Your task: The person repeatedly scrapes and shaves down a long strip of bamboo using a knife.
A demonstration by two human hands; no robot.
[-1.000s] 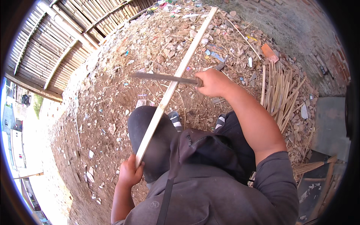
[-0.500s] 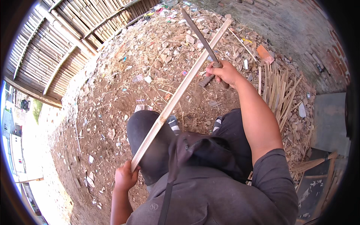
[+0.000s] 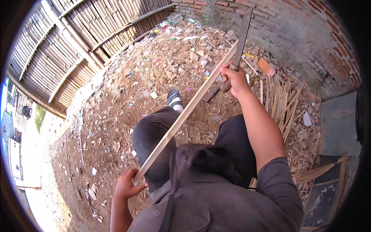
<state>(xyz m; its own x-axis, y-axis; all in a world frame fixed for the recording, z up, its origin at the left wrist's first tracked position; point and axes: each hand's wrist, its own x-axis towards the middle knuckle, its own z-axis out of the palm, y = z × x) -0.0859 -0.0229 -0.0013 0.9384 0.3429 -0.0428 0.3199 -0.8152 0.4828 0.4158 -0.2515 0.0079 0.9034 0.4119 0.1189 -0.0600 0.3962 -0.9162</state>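
A long pale split bamboo strip [image 3: 181, 120] slants from low left to upper right, crossing my left leg. Its lower end sits in the crook of my left hand [image 3: 126, 186], the thumb stretched out beside it and the other fingers partly hidden. My right hand [image 3: 235, 80] is closed round the handle of a machete [image 3: 242, 38], whose dark blade points up and away. That blade lies alongside the strip's far end; whether they touch, I cannot tell. Below the right hand, a dark brown ribbed piece [image 3: 211, 93] rests on the ground.
Split bamboo sticks [image 3: 280, 102] lie in a pile at the right, near an orange brick piece [image 3: 266, 67]. Rubble and litter cover the dirt ground [image 3: 116, 127]. A bamboo wall [image 3: 112, 23] stands far left, a brick wall [image 3: 293, 31] far right.
The machete has swung from pointing up-left across the strip to pointing up-right beside its far end. My left thumb has spread away from the strip. My left foot now shows farther forward.
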